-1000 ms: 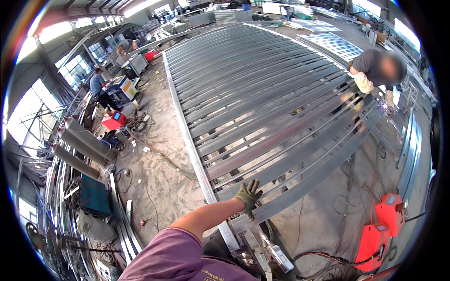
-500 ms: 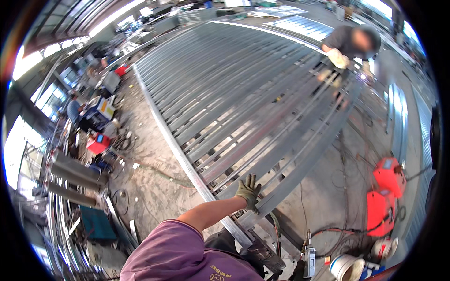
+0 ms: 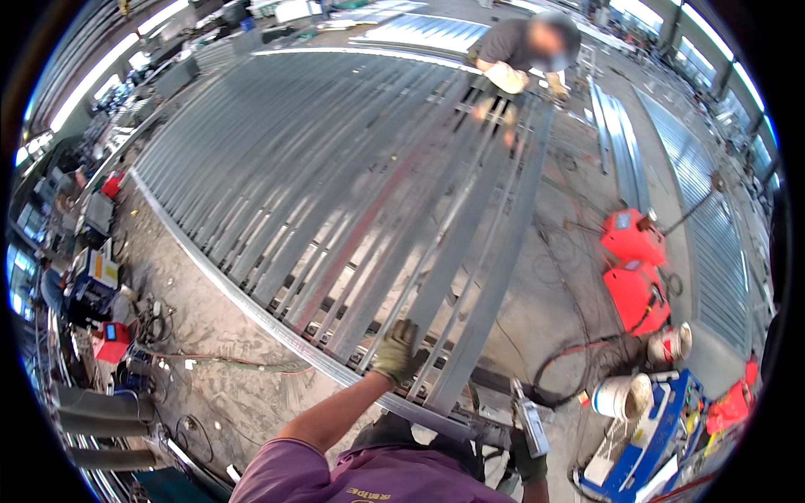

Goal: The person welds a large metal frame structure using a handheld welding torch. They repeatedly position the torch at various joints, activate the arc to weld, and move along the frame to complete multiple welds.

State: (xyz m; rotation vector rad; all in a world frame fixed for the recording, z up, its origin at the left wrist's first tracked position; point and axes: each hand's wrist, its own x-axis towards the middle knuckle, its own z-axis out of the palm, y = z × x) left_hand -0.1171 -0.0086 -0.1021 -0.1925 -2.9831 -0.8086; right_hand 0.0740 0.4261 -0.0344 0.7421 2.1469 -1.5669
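Note:
A wide frame of grey metal slats [image 3: 457, 281] stretches out in front of me. My left hand [image 3: 397, 354], in an olive glove, lies across the near ends of the slats with its fingers extended. A silver edge rail [image 3: 277, 339] runs along this near side. At the lower right, my right hand [image 3: 527, 459], in a dark glove, is closed around a boxy silver welding gun [image 3: 531, 423]. The gun's narrow nozzle tilts up and away from me, to the right of the slat ends.
Across the frame a co-worker [image 3: 511, 59] leans over its far right corner. Two red machines [image 3: 635, 293] stand to the right, near cables, white buckets [image 3: 622, 397] and a blue toolbox-like case [image 3: 646, 444]. Metal panels [image 3: 704, 201] lie farther right. A hose [image 3: 226, 359] crosses the floor at left.
My view has swung right. My left hand has moved leftward across the slat ends. The welding gun and my right hand show more fully. Bright light at the co-worker's hand is gone.

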